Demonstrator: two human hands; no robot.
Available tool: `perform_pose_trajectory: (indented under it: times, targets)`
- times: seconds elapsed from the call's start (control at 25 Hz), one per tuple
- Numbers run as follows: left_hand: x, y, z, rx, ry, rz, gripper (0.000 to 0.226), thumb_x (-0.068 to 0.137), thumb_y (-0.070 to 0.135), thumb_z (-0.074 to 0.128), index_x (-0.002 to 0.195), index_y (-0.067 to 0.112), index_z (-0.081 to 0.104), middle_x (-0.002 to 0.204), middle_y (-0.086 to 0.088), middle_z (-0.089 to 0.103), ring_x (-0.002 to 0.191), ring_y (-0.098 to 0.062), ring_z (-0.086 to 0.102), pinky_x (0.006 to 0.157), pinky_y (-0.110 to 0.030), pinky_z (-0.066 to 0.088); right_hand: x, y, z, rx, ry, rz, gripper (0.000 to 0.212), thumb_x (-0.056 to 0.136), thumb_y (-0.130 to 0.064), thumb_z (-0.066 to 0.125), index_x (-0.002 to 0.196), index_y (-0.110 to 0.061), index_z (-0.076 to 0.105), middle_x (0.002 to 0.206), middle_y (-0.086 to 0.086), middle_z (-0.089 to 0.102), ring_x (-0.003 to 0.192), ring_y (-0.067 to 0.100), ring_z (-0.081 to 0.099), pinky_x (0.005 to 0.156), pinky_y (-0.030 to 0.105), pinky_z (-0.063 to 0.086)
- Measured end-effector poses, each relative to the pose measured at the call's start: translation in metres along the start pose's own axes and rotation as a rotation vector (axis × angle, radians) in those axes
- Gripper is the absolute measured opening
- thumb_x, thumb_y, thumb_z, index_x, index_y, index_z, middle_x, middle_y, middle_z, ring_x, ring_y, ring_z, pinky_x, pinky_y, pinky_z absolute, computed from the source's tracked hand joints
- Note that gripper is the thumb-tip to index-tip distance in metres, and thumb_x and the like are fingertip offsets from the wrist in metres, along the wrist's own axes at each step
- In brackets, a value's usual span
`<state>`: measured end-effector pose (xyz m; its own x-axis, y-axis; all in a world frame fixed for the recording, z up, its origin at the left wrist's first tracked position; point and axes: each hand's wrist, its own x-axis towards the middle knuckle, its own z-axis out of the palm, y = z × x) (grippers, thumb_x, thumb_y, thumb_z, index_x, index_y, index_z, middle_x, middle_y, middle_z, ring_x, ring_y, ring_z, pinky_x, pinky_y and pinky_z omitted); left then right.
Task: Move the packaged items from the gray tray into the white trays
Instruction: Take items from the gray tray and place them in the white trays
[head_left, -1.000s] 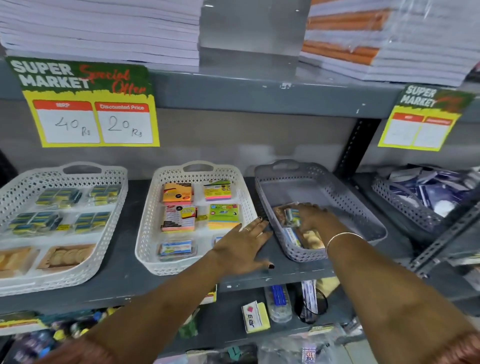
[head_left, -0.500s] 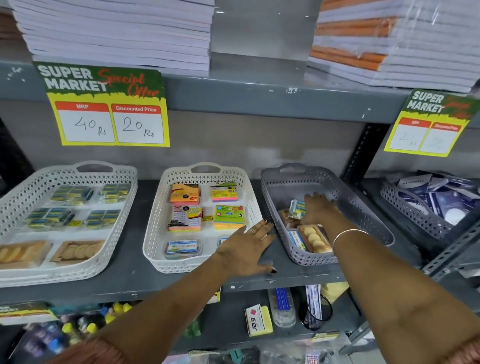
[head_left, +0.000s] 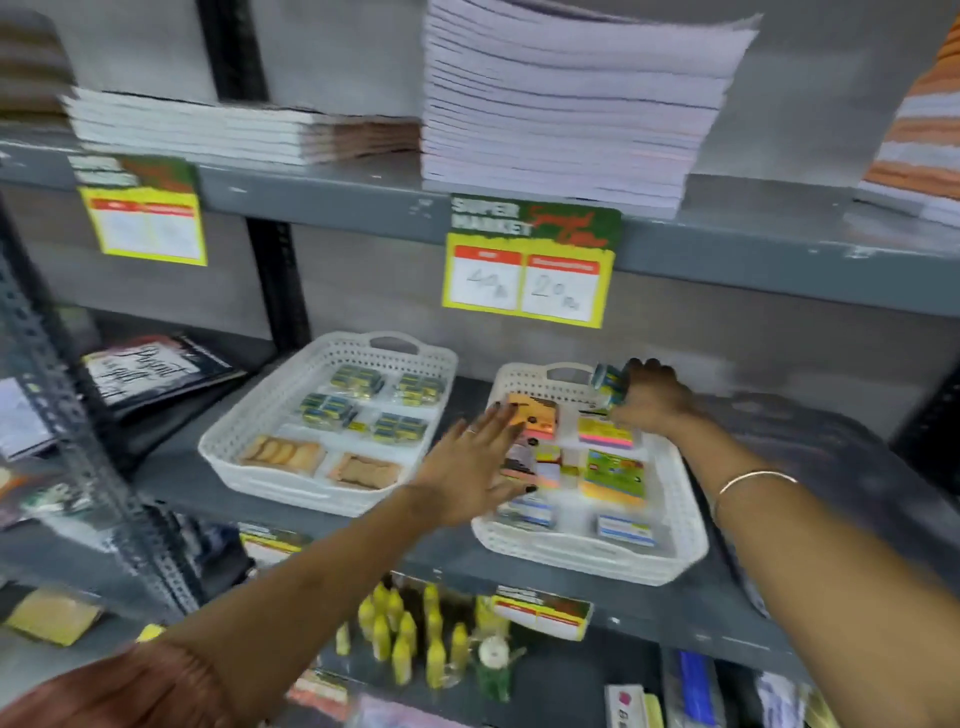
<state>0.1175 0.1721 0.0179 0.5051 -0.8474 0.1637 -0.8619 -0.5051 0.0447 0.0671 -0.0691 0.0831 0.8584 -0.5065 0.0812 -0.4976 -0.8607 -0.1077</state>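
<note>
Two white trays stand on the grey shelf. The left white tray holds green-blue packs and two packs of biscuit-like pieces. The right white tray holds coloured sticky-note packs. My right hand is over the far end of the right tray, shut on a small green-blue packaged item. My left hand hovers flat with fingers apart over that tray's left rim, holding nothing. The gray tray shows only as a blurred dark shape behind my right arm.
A price sign hangs from the upper shelf, with paper stacks above. Black notebooks lie at the left. A slotted metal upright runs down the left. Yellow bottles stand on the lower shelf.
My right hand has lifted a small pack out of the gray tray and carried it left over the right white tray. The view has swung left. My left hand has risen off the shelf.
</note>
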Motion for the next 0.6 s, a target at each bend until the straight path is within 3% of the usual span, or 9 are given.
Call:
perform_pose_trajectory:
  times: [0.12, 0.28, 0.44, 0.6]
  targets:
    - [-0.048, -0.088, -0.008, 0.046, 0.028, -0.18, 0.105, 0.064, 0.081, -0.005, 0.146, 0.017, 0.009, 0.157, -0.004, -0.002, 0.142, -0.018, -0.005, 0.115, -0.045, 0.005, 0.008, -0.084, 0.008, 0.032, -0.002, -0.094, 0.062, 0.077, -0.034, 0.069, 0.125, -0.004, 0.044, 0.126, 0.02, 0.049, 0.121, 0.036, 0.046, 0.093, 0.042, 0.046]
    - [-0.106, -0.18, -0.01, 0.061, -0.019, -0.306, 0.122, 0.051, 0.087, -0.02, 0.146, 0.017, 0.012, 0.157, -0.005, -0.001, 0.142, -0.02, -0.003, 0.114, -0.046, 0.005, 0.017, -0.192, 0.03, 0.072, -0.05, -0.158, 0.066, 0.076, -0.032, 0.068, 0.131, -0.006, 0.043, 0.131, 0.018, 0.047, 0.125, 0.035, 0.043, 0.097, 0.041, 0.045]
    - [-0.131, -0.225, -0.006, 0.04, -0.065, -0.274, 0.11, 0.058, 0.079, -0.018, 0.142, 0.022, 0.023, 0.157, -0.004, 0.003, 0.143, -0.02, -0.003, 0.115, -0.044, 0.003, 0.027, -0.262, 0.067, 0.032, -0.161, -0.205, 0.07, 0.077, -0.035, 0.068, 0.136, -0.01, 0.04, 0.141, 0.015, 0.041, 0.132, 0.032, 0.04, 0.102, 0.04, 0.044]
    - [-0.135, -0.234, 0.008, 0.002, -0.04, -0.25, 0.116, 0.055, 0.073, -0.037, 0.14, 0.029, 0.03, 0.156, 0.002, 0.015, 0.142, -0.017, 0.006, 0.115, -0.042, 0.006, 0.032, -0.28, 0.103, -0.059, -0.257, -0.184, 0.082, 0.076, -0.041, 0.068, 0.143, -0.01, 0.033, 0.147, 0.018, 0.035, 0.135, 0.034, 0.036, 0.107, 0.044, 0.041]
